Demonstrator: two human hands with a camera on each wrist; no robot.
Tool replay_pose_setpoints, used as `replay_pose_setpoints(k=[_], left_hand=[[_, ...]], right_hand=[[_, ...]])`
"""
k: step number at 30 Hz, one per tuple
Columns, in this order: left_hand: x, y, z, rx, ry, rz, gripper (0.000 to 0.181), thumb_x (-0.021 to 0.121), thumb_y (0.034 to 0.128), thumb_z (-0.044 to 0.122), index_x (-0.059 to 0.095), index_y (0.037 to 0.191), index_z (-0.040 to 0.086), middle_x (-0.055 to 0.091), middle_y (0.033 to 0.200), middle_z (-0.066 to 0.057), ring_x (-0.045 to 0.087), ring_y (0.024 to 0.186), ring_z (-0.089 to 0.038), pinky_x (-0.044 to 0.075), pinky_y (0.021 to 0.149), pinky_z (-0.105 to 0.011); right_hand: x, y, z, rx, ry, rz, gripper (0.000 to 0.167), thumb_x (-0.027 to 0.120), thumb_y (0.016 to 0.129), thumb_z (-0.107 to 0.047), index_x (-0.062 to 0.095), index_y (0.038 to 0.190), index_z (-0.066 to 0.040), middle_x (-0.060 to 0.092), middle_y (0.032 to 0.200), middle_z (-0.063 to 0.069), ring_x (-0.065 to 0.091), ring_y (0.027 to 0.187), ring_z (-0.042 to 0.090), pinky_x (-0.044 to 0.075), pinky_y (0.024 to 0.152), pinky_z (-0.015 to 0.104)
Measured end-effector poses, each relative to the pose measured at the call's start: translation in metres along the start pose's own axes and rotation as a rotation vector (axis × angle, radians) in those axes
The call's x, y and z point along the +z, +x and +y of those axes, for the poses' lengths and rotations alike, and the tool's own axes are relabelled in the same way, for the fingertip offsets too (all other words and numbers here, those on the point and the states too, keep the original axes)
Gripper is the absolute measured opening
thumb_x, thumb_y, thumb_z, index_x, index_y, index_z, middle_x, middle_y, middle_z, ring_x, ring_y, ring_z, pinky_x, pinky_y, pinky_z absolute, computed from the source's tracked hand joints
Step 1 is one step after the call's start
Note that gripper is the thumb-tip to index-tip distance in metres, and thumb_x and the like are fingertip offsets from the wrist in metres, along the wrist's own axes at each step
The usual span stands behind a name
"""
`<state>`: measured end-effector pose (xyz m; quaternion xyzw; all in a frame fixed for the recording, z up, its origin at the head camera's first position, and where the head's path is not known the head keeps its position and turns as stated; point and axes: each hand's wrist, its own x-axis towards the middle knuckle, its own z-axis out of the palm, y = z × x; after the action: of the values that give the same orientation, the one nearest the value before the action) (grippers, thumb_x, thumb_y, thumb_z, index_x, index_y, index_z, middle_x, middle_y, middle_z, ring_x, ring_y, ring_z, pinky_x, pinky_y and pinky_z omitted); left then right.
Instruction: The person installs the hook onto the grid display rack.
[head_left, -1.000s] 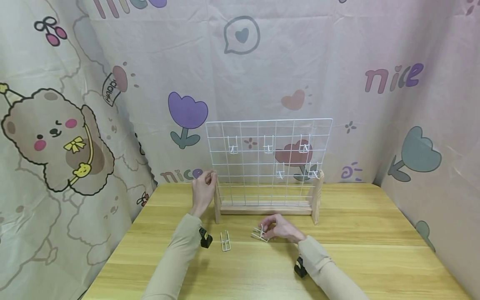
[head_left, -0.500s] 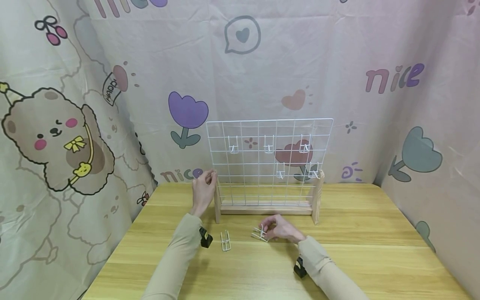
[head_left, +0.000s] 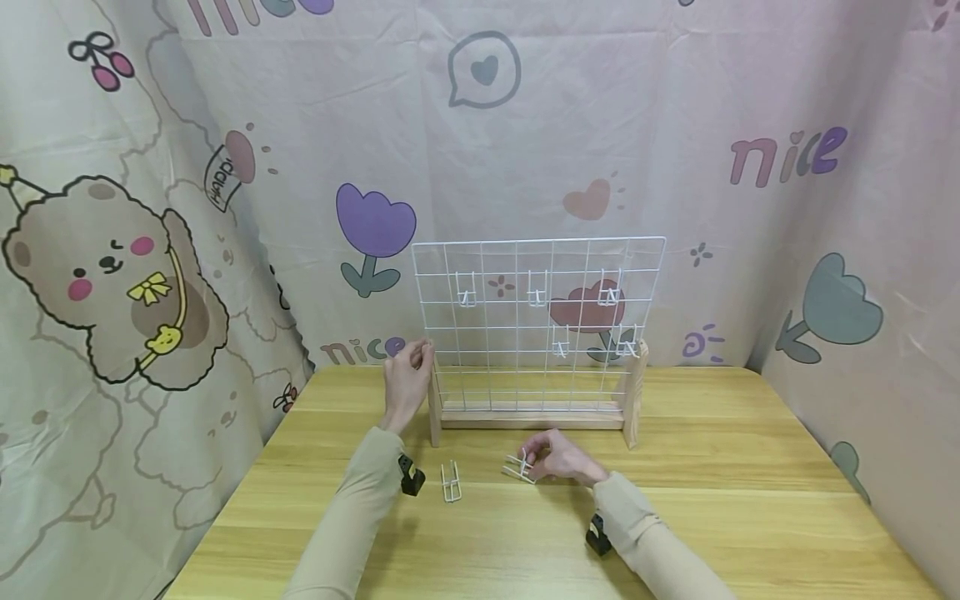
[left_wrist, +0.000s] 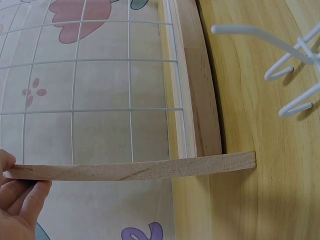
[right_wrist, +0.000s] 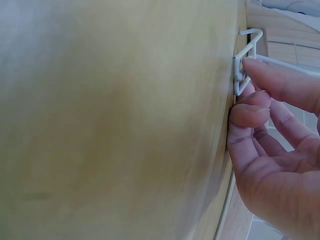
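My left hand pinches the top of the left wooden post of a stand that carries a white wire grid panel. In the left wrist view, the thumb and fingers lie on either side of the post. My right hand is low in front of the stand and pinches a white wire hook between thumb and fingertips. That hook is at the tabletop, its prongs pointing left in the head view. A second white wire hook lies on the table, between the two forearms.
Several white hooks hang on the grid, three in an upper row, such as this middle hook, and others lower right. The stand's wooden base rests on the wooden table. A printed curtain hangs behind.
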<state>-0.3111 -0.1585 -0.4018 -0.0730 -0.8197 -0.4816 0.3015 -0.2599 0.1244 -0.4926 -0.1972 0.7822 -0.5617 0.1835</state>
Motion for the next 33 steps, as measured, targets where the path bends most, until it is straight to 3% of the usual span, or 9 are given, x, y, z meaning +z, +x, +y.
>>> replay_pose_setpoints(k=[9, 16, 26, 33], left_hand=[[0.0004, 0.0000, 0.0001, 0.009, -0.007, 0.006, 0.029, 0.064, 0.0982, 0.010, 0.067, 0.120, -0.008, 0.071, 0.113, -0.028, 0.072, 0.104, -0.038, 0.061, 0.089, -0.046], [0.0009, 0.0008, 0.0002, 0.017, -0.004, 0.013, 0.028, 0.064, 0.0977, 0.008, 0.067, 0.119, -0.009, 0.072, 0.112, -0.028, 0.073, 0.104, -0.038, 0.061, 0.088, -0.046], [0.0011, 0.0016, 0.0007, 0.018, 0.007, 0.014, 0.028, 0.064, 0.0980, 0.009, 0.067, 0.119, -0.009, 0.071, 0.112, -0.028, 0.072, 0.104, -0.039, 0.061, 0.088, -0.046], [0.0011, 0.0016, 0.0007, 0.030, 0.018, 0.018, 0.029, 0.065, 0.0979, 0.010, 0.067, 0.118, -0.010, 0.071, 0.111, -0.028, 0.073, 0.102, -0.038, 0.061, 0.088, -0.046]], right_hand=[[-0.0004, 0.0006, -0.0004, 0.001, -0.038, 0.004, 0.042, 0.070, 0.068, 0.015, 0.066, 0.110, 0.011, 0.067, 0.090, 0.021, 0.058, 0.077, 0.015, 0.051, 0.065, 0.020], [-0.0009, 0.0001, -0.0019, 0.013, -0.032, 0.005, 0.041, 0.070, 0.069, 0.015, 0.067, 0.109, 0.011, 0.067, 0.088, 0.020, 0.056, 0.075, 0.013, 0.049, 0.060, 0.018], [-0.0019, 0.0007, 0.0012, 0.026, -0.026, -0.001, 0.030, 0.071, 0.070, 0.014, 0.069, 0.100, 0.012, 0.066, 0.078, 0.008, 0.052, 0.064, 0.009, 0.041, 0.050, 0.014], [-0.0020, 0.0006, 0.0011, 0.052, -0.044, 0.012, 0.023, 0.073, 0.071, 0.011, 0.071, 0.094, 0.009, 0.069, 0.078, 0.009, 0.053, 0.064, 0.009, 0.043, 0.051, 0.015]])
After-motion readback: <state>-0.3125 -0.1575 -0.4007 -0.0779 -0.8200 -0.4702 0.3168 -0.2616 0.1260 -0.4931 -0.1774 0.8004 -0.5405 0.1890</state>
